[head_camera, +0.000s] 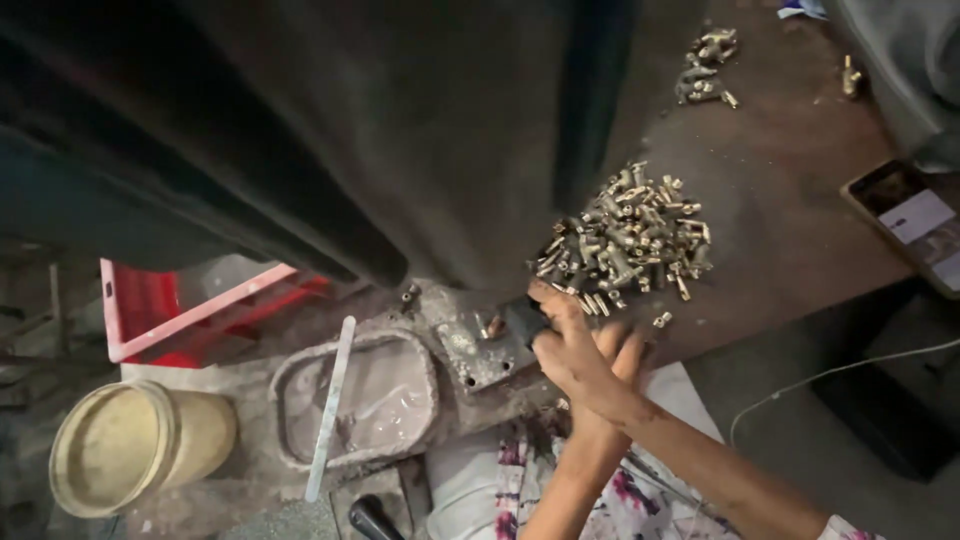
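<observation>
Dark machine housing (300, 130) fills the top of your view, closest to your head, and under its lower edge your two hands meet at the small metal fixture plate (480, 352) set on the worktop (800, 230). Your right hand (572, 352) lies over the left hand (618, 345), so you cannot tell from here whether the left is closed on anything; the right has its fingers curled around a dark block (524, 322) on the plate, beside a single brass fitting (494, 326) seated there. The heap of brass fittings (625, 235) lies just beyond your hands, toward the worktop's far edge, with a smaller cluster (706, 68) well apart near its far corner. You appear to be seating or clamping one fitting; the next move likely calls for a firm, square hold on the block, fingers kept out from under the housing.
</observation>
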